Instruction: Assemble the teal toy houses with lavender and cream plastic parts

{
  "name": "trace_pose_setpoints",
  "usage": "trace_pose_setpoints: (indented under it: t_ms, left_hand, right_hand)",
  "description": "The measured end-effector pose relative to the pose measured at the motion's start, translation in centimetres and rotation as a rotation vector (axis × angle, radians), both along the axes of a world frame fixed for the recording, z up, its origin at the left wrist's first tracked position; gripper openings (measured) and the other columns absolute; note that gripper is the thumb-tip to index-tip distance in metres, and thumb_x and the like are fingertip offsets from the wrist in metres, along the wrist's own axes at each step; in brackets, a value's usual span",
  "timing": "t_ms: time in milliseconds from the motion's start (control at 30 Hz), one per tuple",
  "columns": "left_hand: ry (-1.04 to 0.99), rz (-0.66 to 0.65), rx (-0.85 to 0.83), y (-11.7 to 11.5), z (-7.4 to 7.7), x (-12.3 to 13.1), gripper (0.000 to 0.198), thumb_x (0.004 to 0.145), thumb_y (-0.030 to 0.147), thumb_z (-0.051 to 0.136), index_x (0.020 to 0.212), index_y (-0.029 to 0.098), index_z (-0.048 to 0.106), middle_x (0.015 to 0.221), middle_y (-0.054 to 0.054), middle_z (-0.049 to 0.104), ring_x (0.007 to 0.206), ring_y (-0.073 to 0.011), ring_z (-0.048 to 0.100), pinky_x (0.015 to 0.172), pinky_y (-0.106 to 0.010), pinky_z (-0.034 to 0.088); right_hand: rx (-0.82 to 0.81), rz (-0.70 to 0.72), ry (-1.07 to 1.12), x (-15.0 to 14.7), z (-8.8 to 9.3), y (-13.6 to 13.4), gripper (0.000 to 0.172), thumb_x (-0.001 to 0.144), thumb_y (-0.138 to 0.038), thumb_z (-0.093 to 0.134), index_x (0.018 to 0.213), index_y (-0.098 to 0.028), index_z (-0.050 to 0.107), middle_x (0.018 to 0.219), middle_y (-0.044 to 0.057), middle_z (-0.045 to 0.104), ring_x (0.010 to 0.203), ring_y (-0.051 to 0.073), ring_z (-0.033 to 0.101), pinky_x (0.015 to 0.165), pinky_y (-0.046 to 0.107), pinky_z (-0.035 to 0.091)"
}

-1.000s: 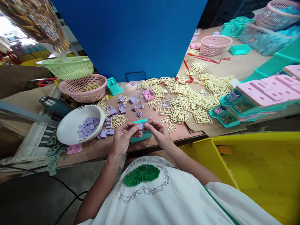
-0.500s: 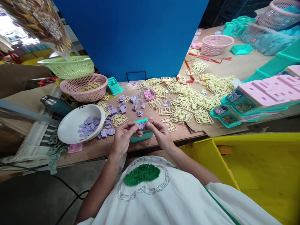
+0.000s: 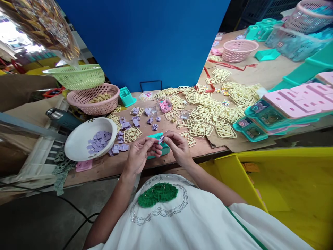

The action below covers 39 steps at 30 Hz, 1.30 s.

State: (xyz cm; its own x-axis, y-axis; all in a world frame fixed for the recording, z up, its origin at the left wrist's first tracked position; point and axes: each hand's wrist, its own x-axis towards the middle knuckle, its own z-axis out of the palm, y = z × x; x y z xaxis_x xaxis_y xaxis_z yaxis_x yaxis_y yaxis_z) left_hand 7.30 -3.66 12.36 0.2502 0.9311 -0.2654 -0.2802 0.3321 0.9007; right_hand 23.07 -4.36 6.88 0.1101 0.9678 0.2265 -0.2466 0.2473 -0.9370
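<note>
A small purple plastic piece [image 3: 161,140] is pinched between the thumb and fingers of my right hand [image 3: 180,147], tilted on edge. My left hand [image 3: 140,152] is closed beside it, thumb against curled fingers, its fingertips at the piece's left end. Whether those fingers grip it or some other small part is hidden. Just behind and below both hands stands a turquoise plastic box [image 3: 165,150], partly covered by them. Left of my hands lie several purple parts [image 3: 119,148], and a white bowl [image 3: 71,147] holds many more flat purple pieces.
Cream part frames [image 3: 205,113] cover the table's middle and right. A pink basket [image 3: 78,100] and green basket [image 3: 78,78] stand at the left, near a flask [image 3: 62,118]. Turquoise-and-pink toy boxes [image 3: 286,104] are stacked right, above a yellow bin [image 3: 293,180]. A blue panel [image 3: 151,41] rises behind.
The purple piece has turned from facing me to a tilted edge-on position and shifted slightly right. My left fingers have moved back to its left end and curled more.
</note>
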Motion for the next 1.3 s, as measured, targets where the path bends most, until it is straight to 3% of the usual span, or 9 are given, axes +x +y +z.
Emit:
trace_pose_setpoints:
  t_ms: [167, 433, 567, 800, 933, 1300]
  left_hand:
    - [-0.045, -0.025, -0.087, -0.2, 0.5, 0.6, 0.054, 0.050, 0.044, 0.106, 0.082, 0.014, 0.074, 0.071, -0.002, 0.079, 0.056, -0.0120, 0.072, 0.054, -0.019, 0.061]
    - [-0.008, 0.106, -0.008, -0.4, 0.3, 0.9, 0.053, 0.050, 0.038, 0.105, 0.085, 0.015, 0.072, 0.073, 0.000, 0.077, 0.055, -0.0117, 0.071, 0.057, -0.021, 0.062]
    - [-0.003, 0.153, 0.033, -0.3, 0.2, 1.0, 0.051, 0.047, 0.036, 0.105, 0.081, 0.015, 0.073, 0.072, 0.001, 0.076, 0.053, -0.0110, 0.070, 0.056, -0.021, 0.063]
    - [-0.008, 0.132, 0.067, -0.4, -0.3, 1.0, 0.047, 0.049, 0.033, 0.104, 0.084, 0.015, 0.077, 0.079, -0.001, 0.079, 0.061, -0.0129, 0.074, 0.060, -0.024, 0.066]
    - [-0.019, 0.122, 0.048, -0.4, -0.3, 0.9, 0.046, 0.051, 0.035, 0.104, 0.083, 0.015, 0.078, 0.076, -0.002, 0.079, 0.060, -0.0138, 0.074, 0.061, -0.024, 0.066]
    - [-0.055, 0.148, -0.016, -0.3, 0.0, 0.9, 0.046, 0.044, 0.033, 0.107, 0.077, 0.015, 0.079, 0.069, 0.000, 0.079, 0.054, -0.0118, 0.073, 0.056, -0.019, 0.064]
  right_hand:
    - [0.132, -0.027, -0.052, 0.0, 0.7, 0.1, 0.038, 0.091, -0.061, 0.077, 0.079, -0.025, 0.078, 0.090, 0.006, 0.069, 0.092, 0.023, 0.064, 0.087, 0.039, 0.053]
    - [-0.007, -0.012, 0.010, 0.2, -0.1, -0.3, 0.042, 0.096, -0.065, 0.069, 0.086, -0.024, 0.076, 0.087, 0.005, 0.069, 0.086, 0.020, 0.063, 0.083, 0.035, 0.053]
    - [0.022, 0.048, 0.015, 0.4, 0.1, -0.5, 0.041, 0.093, -0.063, 0.074, 0.084, -0.023, 0.074, 0.084, 0.004, 0.067, 0.085, 0.019, 0.060, 0.082, 0.033, 0.050]
    - [-0.056, 0.069, 0.079, 0.1, 0.5, -0.5, 0.043, 0.085, -0.062, 0.082, 0.077, -0.022, 0.070, 0.079, 0.002, 0.064, 0.080, 0.017, 0.055, 0.076, 0.030, 0.046]
    - [-0.046, 0.096, 0.130, 0.0, 0.4, -0.5, 0.039, 0.088, -0.057, 0.082, 0.075, -0.022, 0.071, 0.077, 0.001, 0.063, 0.078, 0.016, 0.056, 0.075, 0.029, 0.047]
    - [-0.015, 0.085, 0.082, 0.0, -0.3, -0.7, 0.038, 0.092, -0.060, 0.077, 0.088, -0.022, 0.076, 0.086, 0.003, 0.070, 0.084, 0.017, 0.066, 0.082, 0.031, 0.056]
